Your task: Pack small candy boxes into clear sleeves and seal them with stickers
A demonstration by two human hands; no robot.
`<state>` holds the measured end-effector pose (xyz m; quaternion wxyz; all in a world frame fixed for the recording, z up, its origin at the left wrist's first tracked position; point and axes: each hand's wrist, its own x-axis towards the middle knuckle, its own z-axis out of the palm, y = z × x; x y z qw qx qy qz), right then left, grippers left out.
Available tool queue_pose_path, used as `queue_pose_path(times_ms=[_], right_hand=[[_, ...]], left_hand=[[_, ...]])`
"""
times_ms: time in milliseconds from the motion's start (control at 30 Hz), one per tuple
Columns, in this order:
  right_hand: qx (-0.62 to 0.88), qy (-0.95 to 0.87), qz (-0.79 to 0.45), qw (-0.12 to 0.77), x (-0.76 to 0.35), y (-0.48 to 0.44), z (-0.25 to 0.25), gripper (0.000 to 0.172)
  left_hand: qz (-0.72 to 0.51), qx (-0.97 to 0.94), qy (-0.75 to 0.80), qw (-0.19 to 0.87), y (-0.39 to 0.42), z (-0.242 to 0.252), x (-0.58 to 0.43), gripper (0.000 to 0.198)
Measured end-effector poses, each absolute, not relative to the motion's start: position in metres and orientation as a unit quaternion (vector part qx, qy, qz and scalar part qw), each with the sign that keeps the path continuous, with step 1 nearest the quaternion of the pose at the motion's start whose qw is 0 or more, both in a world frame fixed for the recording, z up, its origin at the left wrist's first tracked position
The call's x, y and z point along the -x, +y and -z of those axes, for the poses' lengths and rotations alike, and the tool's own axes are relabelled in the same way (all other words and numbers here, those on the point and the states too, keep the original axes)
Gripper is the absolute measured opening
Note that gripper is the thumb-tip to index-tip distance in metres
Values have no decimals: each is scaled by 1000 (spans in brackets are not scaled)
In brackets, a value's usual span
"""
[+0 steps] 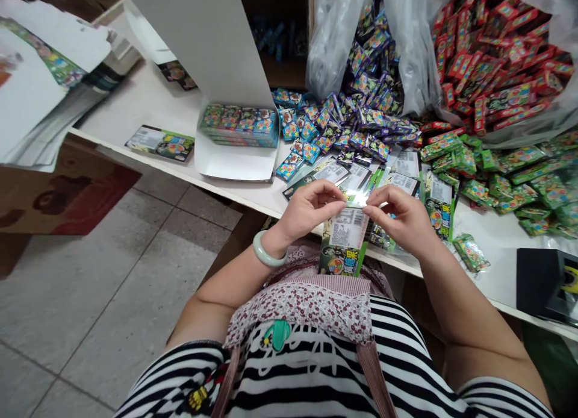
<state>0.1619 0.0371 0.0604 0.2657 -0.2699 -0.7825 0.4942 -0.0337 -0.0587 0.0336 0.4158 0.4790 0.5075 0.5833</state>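
Note:
A flat printed candy packet (pixel 344 240) hangs in front of my apron, with a white label panel and black and green artwork. My left hand (pixel 309 210) pinches its top edge at the left corner, thumb against fingers. At the right corner my right hand (pixel 400 216) has the same edge in a pinch. A bright shiny strip shows between the fingertips. Just beyond both hands, several similar printed packets (pixel 438 204) lie overlapping on the white table (pixel 239 188). One small green candy pack (pixel 470 252) lies to the right of my right hand.
Purple and blue candy packs (pixel 334 126) spill from a plastic bag (pixel 413 50). Red packs (pixel 501 62) fill another bag, with green packs (pixel 510 177) before it. An opened white box (pixel 235 162) holds small packs. Folded cartons (pixel 40 105) are stacked left; a black object (pixel 535 279) sits right.

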Motion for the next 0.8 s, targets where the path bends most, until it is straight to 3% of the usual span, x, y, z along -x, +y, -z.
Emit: queue_pose_path(times_ms=[200,467,800], right_hand=[[289,-741,-576,191,-152,48,-65,36],[208,-826,-455,261,-164,30,-68,6],[275,-821,-453,214,-159,33,-75,16]], left_hand=[[-588,-444,523,429,-52,-36,35,12],[-570,-569,449,388,-73,-24,51,8],[-564,-577,453,380,-75,-23,42,15]])
